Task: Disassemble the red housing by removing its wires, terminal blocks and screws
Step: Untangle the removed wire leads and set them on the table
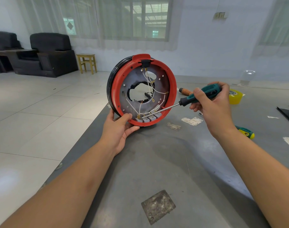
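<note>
We work at a grey bench (157,162), where the red housing (172,89) stands on its edge near the left side, open face toward us. Our left hand (120,129) grips its lower rim, thumb hooked inside, so it cannot roll. Our right hand (212,106) is wrapped round the green handle of a screwdriver (201,94), whose shaft slants down and left to the row of grey terminal blocks (148,118) along the bottom of the rim.

The tip sits at the leftmost block, where white wires (148,84) with brass lugs end. We judge the step in hand is loosening that block's screw. To do it well, we should seat the tip squarely in the screw head, keep the shaft in line with the screw rather than slanted, press in while turning, and brace the rim firmly so the housing does not twist away.
</note>
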A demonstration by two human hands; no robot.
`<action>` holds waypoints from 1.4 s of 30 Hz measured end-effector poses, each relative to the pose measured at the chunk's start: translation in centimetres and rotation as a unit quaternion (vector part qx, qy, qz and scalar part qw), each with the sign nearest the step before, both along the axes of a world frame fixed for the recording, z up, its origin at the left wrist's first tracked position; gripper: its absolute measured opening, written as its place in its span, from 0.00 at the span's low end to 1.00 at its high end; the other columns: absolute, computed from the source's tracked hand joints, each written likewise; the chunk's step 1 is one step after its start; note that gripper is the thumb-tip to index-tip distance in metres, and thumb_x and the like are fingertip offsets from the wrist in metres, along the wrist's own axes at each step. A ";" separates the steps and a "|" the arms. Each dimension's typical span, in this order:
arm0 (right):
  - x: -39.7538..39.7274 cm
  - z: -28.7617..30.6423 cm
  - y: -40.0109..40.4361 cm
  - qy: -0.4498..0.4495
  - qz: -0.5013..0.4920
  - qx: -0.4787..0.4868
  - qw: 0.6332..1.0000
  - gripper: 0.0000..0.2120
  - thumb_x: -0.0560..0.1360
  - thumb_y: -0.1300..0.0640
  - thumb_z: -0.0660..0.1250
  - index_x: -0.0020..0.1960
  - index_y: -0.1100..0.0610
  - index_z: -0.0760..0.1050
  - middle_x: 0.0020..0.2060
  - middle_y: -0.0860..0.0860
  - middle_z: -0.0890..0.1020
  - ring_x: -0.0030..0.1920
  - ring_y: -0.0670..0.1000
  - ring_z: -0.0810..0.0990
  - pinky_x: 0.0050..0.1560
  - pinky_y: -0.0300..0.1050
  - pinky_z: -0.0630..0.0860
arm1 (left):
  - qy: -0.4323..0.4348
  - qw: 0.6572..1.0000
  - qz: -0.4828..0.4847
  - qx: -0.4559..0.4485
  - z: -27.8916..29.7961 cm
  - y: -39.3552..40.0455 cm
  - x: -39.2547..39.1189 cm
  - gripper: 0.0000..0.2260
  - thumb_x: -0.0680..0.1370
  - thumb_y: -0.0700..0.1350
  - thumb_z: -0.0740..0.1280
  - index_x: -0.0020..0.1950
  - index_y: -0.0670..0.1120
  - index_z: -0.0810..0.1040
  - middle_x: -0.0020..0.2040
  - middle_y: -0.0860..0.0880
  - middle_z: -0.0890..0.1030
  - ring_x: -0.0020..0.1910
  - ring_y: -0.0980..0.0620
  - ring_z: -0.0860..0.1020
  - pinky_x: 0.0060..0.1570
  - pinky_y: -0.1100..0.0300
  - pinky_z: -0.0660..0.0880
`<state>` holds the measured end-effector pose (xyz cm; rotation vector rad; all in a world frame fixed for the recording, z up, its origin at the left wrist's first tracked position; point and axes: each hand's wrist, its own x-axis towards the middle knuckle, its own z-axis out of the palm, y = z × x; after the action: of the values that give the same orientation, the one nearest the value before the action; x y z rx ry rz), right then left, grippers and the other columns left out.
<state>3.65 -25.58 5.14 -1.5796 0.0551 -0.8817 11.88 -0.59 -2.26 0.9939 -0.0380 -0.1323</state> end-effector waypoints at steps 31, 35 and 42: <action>-0.4 -0.9 0.3 -0.004 0.003 -0.029 1.000 0.19 0.80 0.53 0.71 0.63 0.49 0.62 0.54 0.60 0.78 0.38 0.52 0.86 0.40 0.38 0.82 | 0.010 1.000 0.012 -0.017 -0.1 0.0 0.2 0.29 0.80 0.33 0.70 0.78 0.53 0.70 0.52 0.46 0.89 0.52 0.38 0.87 0.52 0.42 0.85; -0.3 -1.3 0.1 -0.008 0.013 -0.019 1.000 0.19 0.80 0.53 0.71 0.63 0.48 0.63 0.55 0.60 0.77 0.39 0.52 0.87 0.41 0.39 0.83 | 0.017 1.000 0.015 -0.020 -0.2 0.0 0.3 0.30 0.80 0.33 0.71 0.79 0.52 0.69 0.53 0.46 0.89 0.52 0.38 0.87 0.50 0.43 0.86; -0.1 -2.1 -0.3 -0.029 0.064 0.042 0.997 0.16 0.80 0.57 0.71 0.58 0.46 0.65 0.59 0.67 0.76 0.39 0.56 0.86 0.44 0.44 0.83 | 0.025 0.999 0.021 -0.024 -0.2 0.0 0.5 0.27 0.80 0.33 0.71 0.76 0.50 0.72 0.59 0.43 0.87 0.51 0.38 0.88 0.47 0.45 0.86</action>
<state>3.50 -25.86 3.01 -1.4625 -0.0504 -0.8136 12.40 -0.56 -2.49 0.9421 0.0254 -0.1170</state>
